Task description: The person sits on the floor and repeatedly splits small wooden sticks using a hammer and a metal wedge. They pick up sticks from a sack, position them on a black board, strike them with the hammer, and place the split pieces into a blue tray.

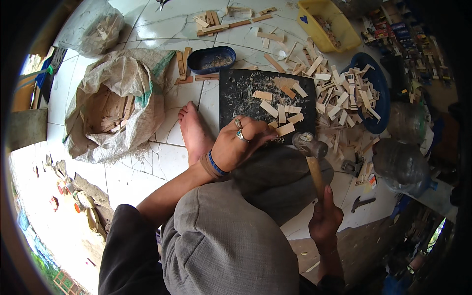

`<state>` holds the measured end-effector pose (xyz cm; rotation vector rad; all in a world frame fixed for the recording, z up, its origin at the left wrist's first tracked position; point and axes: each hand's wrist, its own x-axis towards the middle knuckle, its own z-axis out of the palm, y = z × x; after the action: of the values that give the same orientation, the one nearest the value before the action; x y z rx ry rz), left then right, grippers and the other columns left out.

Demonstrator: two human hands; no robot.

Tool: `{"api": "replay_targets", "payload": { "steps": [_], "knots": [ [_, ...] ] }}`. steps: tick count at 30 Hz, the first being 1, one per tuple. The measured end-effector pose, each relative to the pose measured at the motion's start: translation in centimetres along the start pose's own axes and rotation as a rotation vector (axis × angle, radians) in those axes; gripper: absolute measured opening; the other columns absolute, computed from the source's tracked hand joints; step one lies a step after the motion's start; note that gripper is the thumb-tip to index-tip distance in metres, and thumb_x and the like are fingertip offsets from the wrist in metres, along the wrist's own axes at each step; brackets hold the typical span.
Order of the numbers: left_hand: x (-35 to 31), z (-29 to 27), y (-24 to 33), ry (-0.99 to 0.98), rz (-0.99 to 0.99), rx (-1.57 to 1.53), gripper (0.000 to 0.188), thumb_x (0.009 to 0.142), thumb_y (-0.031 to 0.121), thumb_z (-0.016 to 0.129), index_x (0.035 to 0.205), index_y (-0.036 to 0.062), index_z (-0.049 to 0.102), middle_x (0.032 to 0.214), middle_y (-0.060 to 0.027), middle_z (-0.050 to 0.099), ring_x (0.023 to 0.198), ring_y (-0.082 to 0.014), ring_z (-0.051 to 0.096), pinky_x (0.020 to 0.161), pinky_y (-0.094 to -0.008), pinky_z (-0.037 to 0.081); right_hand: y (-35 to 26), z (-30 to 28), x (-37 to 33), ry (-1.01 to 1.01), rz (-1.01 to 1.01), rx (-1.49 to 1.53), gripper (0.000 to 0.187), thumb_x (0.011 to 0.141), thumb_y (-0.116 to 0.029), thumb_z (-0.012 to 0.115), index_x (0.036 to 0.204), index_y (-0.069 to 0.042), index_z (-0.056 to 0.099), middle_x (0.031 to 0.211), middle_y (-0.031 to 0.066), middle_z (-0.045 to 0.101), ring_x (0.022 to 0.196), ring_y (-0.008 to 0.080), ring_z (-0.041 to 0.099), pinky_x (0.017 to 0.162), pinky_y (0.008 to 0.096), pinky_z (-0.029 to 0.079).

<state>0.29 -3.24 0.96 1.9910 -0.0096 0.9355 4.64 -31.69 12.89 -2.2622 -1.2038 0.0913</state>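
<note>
My left hand (241, 142), with rings and wristbands, is closed at the near edge of a dark board (233, 101). Its fingertips pinch the end of a small flat wood piece (285, 129); whether something smaller is between them is hidden. My right hand (325, 219) is wrapped round the wooden handle of a hammer (315, 172). The hammer's metal head is raised just right of the pinched piece, apart from it. Several loose wood pieces (269, 108) and shavings lie on the board.
A heap of wood pieces (339, 98) spills from a blue basin (381, 101) at the right. Beyond stand a yellow tub (350, 34) and a small dark-blue tray (196, 60). Left is a woven sack (78, 118) with wood inside. Another hammer (363, 203) lies at right.
</note>
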Motion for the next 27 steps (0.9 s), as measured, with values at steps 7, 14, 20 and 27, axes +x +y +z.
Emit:
{"api": "replay_targets", "payload": {
  "steps": [7, 14, 20, 27],
  "knots": [
    [0.1, -0.3, 0.2, -0.030, -0.016, -0.007, 0.040, 0.085, 0.003, 0.083, 0.111, 0.0075, 0.053, 0.095, -0.0077, 0.075, 0.082, -0.0244, 0.071, 0.071, -0.0340, 0.054, 0.5, 0.7, -0.2, -0.112, 0.080, -0.018, 0.061, 0.090, 0.007, 0.063, 0.150, 0.000, 0.052, 0.095, 0.0206, 0.071, 0.070, 0.0323, 0.071, 0.065, 0.0393, 0.056],
    [0.0, -0.4, 0.3, -0.074, -0.058, -0.023, 0.040, 0.086, 0.000, 0.081, 0.110, 0.0071, 0.051, 0.096, -0.0091, 0.076, 0.085, -0.0245, 0.073, 0.072, -0.0320, 0.055, -0.1, 1.2, 0.3, -0.107, 0.183, -0.020, 0.052, 0.097, 0.000, 0.060, 0.149, -0.001, 0.053, 0.089, 0.0146, 0.070, 0.063, 0.0255, 0.065, 0.063, 0.0351, 0.055],
    [0.0, -0.4, 0.3, -0.085, -0.037, -0.024, 0.043, 0.087, -0.003, 0.079, 0.115, 0.0063, 0.048, 0.099, -0.0092, 0.077, 0.087, -0.0240, 0.073, 0.073, -0.0317, 0.054, -0.4, 4.8, 5.6, 0.185, 0.575, 0.319, 0.033, 0.104, -0.020, 0.065, 0.130, 0.001, 0.063, 0.089, 0.0075, 0.070, 0.078, 0.0119, 0.065, 0.075, 0.0289, 0.054],
    [0.1, -1.0, -0.1, -0.102, 0.019, 0.028, 0.048, 0.084, -0.002, 0.081, 0.121, 0.0045, 0.051, 0.102, -0.0074, 0.077, 0.091, -0.0267, 0.072, 0.084, -0.0352, 0.052, 0.3, 9.4, 10.9, 0.105, 0.895, 0.740, 0.026, 0.102, -0.030, 0.071, 0.101, -0.004, 0.069, 0.067, -0.0076, 0.047, 0.058, 0.0027, 0.042, 0.053, 0.0222, 0.036]
  ]
}}
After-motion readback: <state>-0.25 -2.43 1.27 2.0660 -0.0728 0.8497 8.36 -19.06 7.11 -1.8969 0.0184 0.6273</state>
